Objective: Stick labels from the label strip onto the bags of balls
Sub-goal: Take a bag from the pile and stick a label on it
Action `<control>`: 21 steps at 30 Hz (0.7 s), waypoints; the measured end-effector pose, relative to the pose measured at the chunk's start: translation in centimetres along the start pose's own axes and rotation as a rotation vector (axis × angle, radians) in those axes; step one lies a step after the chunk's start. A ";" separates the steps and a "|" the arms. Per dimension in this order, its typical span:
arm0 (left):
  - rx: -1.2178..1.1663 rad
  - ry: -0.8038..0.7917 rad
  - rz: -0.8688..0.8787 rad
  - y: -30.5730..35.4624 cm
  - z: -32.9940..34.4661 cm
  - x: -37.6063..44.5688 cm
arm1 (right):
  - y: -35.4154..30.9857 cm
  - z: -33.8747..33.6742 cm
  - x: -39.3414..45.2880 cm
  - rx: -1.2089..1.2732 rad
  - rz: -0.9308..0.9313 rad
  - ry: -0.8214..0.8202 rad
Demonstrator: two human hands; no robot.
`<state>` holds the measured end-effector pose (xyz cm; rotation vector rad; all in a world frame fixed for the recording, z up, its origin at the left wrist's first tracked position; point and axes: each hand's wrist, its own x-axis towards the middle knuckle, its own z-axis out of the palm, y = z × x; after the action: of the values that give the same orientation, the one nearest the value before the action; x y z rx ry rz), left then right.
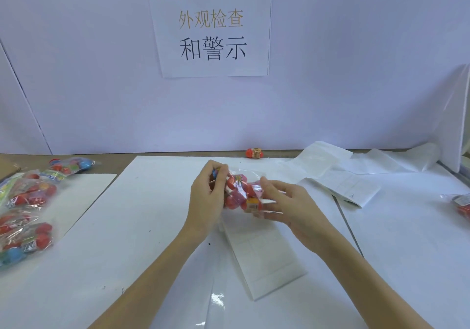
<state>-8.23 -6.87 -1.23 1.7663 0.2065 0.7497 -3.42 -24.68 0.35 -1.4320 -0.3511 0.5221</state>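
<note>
Held above the table (152, 227): bag of balls (240, 192), gripped at its end by left hand (206, 201), steadied by right hand (287, 206) pinching its edge, probably for labelling over the label strip (264, 257)

There is a single view, from a camera worn on the person's head. It looks forward and down across the tabletop (152, 227), facing squarely onto the white back wall, where a printed sign (211, 27) hangs at the top centre. The sign appears upright and only slightly skewed, so the camera is nearly level from side to side. Below the sign, both forearms run in from the bottom edge and meet near the middle, close to the lens. The wide angle bends the wall seams left of the sign and takes in the tabletop far to either side of it.
</note>
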 end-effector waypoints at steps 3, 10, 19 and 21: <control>0.017 0.080 -0.019 -0.4 -0.4 0.3 | 0.4 0.2 -0.1 0.027 0.023 -0.100; 0.250 0.138 0.080 -0.3 -0.7 1.0 | 0.3 0.2 0.2 -0.084 -0.086 0.009; -0.244 -0.256 -0.272 0.7 -0.6 0.2 | 0.2 -0.2 0.4 -0.489 -0.273 0.120; -0.265 -0.183 -0.297 0.7 -0.5 0.3 | 0.3 -0.3 0.6 -0.572 -0.325 0.177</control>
<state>-8.47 -6.58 -0.38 1.4990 0.2281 0.3795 -2.78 -24.61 -0.01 -1.9080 -0.6093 0.0196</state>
